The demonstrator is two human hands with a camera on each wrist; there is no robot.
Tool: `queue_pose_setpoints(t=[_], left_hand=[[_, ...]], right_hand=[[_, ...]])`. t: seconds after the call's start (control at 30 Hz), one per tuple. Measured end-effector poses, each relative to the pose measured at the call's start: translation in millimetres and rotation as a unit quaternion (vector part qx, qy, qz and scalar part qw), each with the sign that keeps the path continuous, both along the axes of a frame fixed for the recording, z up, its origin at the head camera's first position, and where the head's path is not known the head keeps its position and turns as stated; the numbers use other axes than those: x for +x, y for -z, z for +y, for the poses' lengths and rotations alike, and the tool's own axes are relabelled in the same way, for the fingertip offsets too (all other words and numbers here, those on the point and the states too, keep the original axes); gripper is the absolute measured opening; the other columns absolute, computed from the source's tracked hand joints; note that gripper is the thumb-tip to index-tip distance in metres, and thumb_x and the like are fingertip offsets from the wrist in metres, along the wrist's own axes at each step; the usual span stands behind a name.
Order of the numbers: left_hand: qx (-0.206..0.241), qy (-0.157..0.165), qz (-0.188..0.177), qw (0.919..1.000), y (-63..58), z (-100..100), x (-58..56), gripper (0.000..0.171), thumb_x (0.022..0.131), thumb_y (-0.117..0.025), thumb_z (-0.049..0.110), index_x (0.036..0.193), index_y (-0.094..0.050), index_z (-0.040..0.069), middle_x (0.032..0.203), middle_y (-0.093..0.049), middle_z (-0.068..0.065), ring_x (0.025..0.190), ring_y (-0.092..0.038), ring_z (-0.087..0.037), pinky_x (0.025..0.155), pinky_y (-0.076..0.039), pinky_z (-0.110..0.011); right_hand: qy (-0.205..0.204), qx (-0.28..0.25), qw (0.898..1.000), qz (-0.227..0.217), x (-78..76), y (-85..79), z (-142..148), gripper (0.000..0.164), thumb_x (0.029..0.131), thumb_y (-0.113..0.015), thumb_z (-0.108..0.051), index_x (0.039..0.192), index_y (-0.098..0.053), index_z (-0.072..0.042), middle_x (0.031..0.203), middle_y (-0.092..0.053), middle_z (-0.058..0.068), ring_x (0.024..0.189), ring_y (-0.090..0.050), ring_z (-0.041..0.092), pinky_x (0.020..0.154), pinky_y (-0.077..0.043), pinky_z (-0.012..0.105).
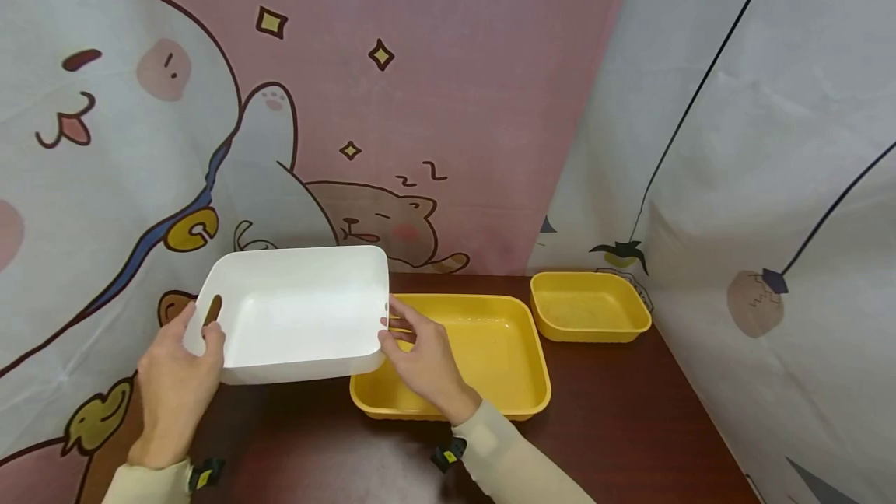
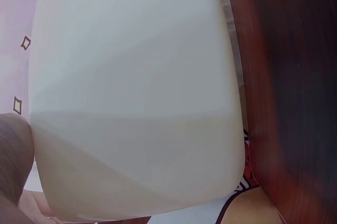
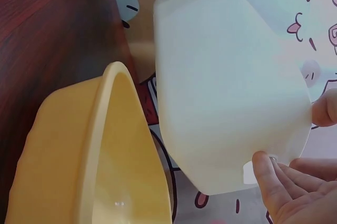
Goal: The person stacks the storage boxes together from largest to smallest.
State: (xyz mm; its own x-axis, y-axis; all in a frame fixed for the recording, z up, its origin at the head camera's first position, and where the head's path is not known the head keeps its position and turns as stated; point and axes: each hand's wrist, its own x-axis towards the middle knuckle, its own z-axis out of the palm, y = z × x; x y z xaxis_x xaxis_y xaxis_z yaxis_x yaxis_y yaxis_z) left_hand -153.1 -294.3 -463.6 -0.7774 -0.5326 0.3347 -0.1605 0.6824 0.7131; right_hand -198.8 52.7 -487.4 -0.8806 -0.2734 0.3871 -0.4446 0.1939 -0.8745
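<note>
A white rectangular plastic bin [image 1: 308, 302] with oval handle slots is held up above the table, its open top tilted toward me. My left hand [image 1: 180, 372] grips its left end by the slot, thumb on the inside. At the other end my right hand [image 1: 428, 356] holds the wall near the second slot; in the right wrist view, its fingers [image 3: 271, 184] lie at that slot. The bin's underside [image 2: 137, 76] fills most of the left wrist view. Behind my right hand, a large yellow basin [image 1: 490, 348] sits on the table, partly covered by the bin.
A smaller yellow basin [image 1: 590, 306] stands at the back right corner of the dark wooden table [image 1: 602, 411]. Cartoon-printed cloth [image 1: 490, 99] hangs along the back and left, and a grey-white cloth [image 1: 791, 201] borders the right side.
</note>
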Motion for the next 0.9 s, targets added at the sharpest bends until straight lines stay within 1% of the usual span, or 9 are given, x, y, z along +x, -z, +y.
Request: queue_pose_setpoints(t=[0.13,0.37,0.47,0.6,0.77,0.9], left_hand=[[-0.012,0.007,0.011,0.9998,0.6,6.7,-0.7,0.063,0.113,-0.061,0.026,0.168,-0.056,-0.005,0.166,-0.061,-0.036,0.150,-0.060,-0.064,0.125,-0.046,-0.081],[-0.033,0.031,0.052,0.9976,2.5,20.1,-0.6,0.058,0.112,-0.066,0.021,0.162,-0.063,-0.008,0.158,-0.067,-0.038,0.144,-0.064,-0.064,0.120,-0.049,-0.082],[-0.033,0.043,0.052,0.9972,3.6,26.9,-1.5,0.058,0.112,-0.068,0.021,0.162,-0.062,-0.007,0.158,-0.067,-0.038,0.143,-0.066,-0.064,0.119,-0.052,-0.082],[-0.029,0.058,0.048,0.9967,5.1,35.9,-2.6,0.059,0.112,-0.069,0.020,0.164,-0.060,-0.007,0.160,-0.066,-0.038,0.142,-0.067,-0.065,0.113,-0.053,-0.084],[-0.027,0.077,0.051,0.9954,4.4,47.6,-2.9,0.061,0.111,-0.072,0.020,0.165,-0.060,-0.006,0.161,-0.065,-0.037,0.142,-0.067,-0.065,0.112,-0.053,-0.083],[-0.023,0.088,0.054,0.9944,3.8,56.4,-3.3,0.061,0.110,-0.075,0.019,0.165,-0.060,-0.005,0.163,-0.065,-0.035,0.143,-0.067,-0.064,0.111,-0.054,-0.082]], right_hand=[[0.009,0.001,1.000,0.000,1.1,-2.1,7.4,0.061,0.111,-0.077,-0.012,0.168,-0.060,-0.003,0.152,-0.078,0.017,0.129,-0.084,0.031,0.110,-0.068,0.038],[0.033,0.002,0.999,-0.006,2.0,-1.4,23.3,0.059,0.111,-0.075,-0.012,0.168,-0.062,-0.007,0.151,-0.079,0.014,0.129,-0.084,0.030,0.110,-0.068,0.039],[0.043,0.003,0.999,-0.006,1.6,-0.4,30.8,0.057,0.111,-0.074,-0.012,0.168,-0.062,-0.008,0.151,-0.079,0.014,0.129,-0.084,0.031,0.110,-0.068,0.041],[0.059,0.005,0.998,-0.002,1.4,-0.5,40.8,0.056,0.111,-0.073,-0.010,0.166,-0.064,-0.008,0.150,-0.080,0.014,0.128,-0.085,0.031,0.110,-0.068,0.043],[0.079,0.008,0.997,0.003,1.3,-2.1,52.6,0.055,0.110,-0.073,-0.007,0.165,-0.066,-0.007,0.148,-0.081,0.015,0.126,-0.085,0.031,0.109,-0.068,0.044],[0.086,0.004,0.996,0.005,-0.3,-1.9,62.3,0.054,0.110,-0.073,-0.007,0.164,-0.066,-0.007,0.150,-0.081,0.016,0.125,-0.085,0.032,0.109,-0.069,0.045]])
